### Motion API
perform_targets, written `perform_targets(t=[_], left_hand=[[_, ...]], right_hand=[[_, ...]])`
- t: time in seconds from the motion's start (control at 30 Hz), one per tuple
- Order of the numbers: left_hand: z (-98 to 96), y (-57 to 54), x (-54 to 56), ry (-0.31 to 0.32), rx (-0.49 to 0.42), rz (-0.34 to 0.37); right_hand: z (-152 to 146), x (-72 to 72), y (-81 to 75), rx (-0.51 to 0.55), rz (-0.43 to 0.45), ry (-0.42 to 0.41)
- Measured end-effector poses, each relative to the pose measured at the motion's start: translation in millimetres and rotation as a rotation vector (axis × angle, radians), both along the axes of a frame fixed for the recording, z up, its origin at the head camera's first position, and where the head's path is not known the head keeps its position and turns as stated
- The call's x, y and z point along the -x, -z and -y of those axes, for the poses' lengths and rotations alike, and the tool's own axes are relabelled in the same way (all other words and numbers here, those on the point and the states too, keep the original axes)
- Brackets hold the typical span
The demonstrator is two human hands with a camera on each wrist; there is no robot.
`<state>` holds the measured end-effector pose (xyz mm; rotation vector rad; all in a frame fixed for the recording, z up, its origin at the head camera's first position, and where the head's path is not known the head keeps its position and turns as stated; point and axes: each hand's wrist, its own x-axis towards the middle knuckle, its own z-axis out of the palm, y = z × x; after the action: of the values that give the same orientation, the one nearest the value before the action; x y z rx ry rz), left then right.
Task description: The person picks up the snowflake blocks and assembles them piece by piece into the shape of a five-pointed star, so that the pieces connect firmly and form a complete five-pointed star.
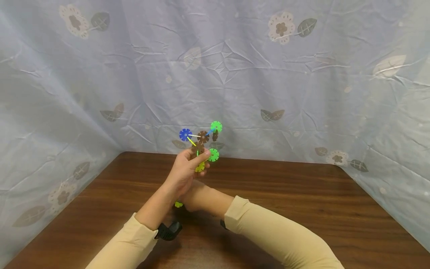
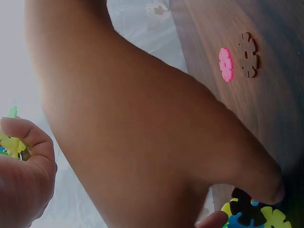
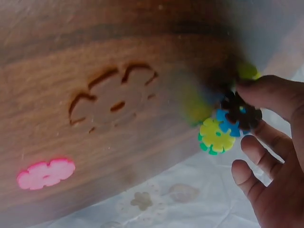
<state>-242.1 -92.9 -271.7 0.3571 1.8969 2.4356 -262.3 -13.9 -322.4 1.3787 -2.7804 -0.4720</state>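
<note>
In the head view my left hand (image 1: pixel 188 164) grips an upright toy of notched flower discs, with a blue disc (image 1: pixel 185 135), a brown disc (image 1: pixel 203 137) and green discs at its top. Below it my right hand (image 1: pixel 196 194) crosses under the left wrist. A yellow disc (image 1: pixel 178 204) peeks out beside it. In the right wrist view the right thumb and forefinger pinch a brown disc (image 3: pixel 242 111), joined to blue and yellow discs. The left wrist view shows the left hand (image 2: pixel 28 175) curled round yellow pieces. Whether both hands hold one joined toy, I cannot tell.
A loose pink disc (image 3: pixel 46 174) and a loose brown disc (image 3: pixel 114 95) lie on the wooden table (image 1: pixel 285 186). A pale patterned curtain (image 1: pixel 228 74) hangs behind and at both sides. Dark bands circle the wrists.
</note>
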Motion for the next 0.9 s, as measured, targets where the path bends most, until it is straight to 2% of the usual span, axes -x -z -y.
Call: perform_targets(t=[0.13,0.3,0.43,0.5,0.63,0.7,0.9], left_hand=[[-1.2,1.1,0.6,0.006,-0.002,-0.003],[-1.5,2.2,0.6,0.022,0.001,-0.007],[-1.4,3.2,0.1,0.02,0.002,0.005],[-1.5,3.9,0.2,0.018,-0.001,0.012],[-1.8,4.8,1.0,0.023,-0.009,0.013],[-1.8,4.8,1.2,0.024,-0.014,0.01],[-1.1,4.3,1.0,0.027,-0.029,-0.001]], right_hand=[[3.1,-0.5,4.0,-0.032,-0.042,-0.028],[1.8,2.9,9.3,-0.016,-0.058,-0.039],[-6.2,4.1,12.7,0.073,0.028,-0.026],[-15.3,4.3,12.8,0.163,0.094,-0.045],[-42.3,6.2,10.8,0.423,0.277,-0.135],[-57.9,7.6,8.8,0.56,0.379,-0.15],[-103.5,10.7,1.8,0.926,0.536,-0.068]])
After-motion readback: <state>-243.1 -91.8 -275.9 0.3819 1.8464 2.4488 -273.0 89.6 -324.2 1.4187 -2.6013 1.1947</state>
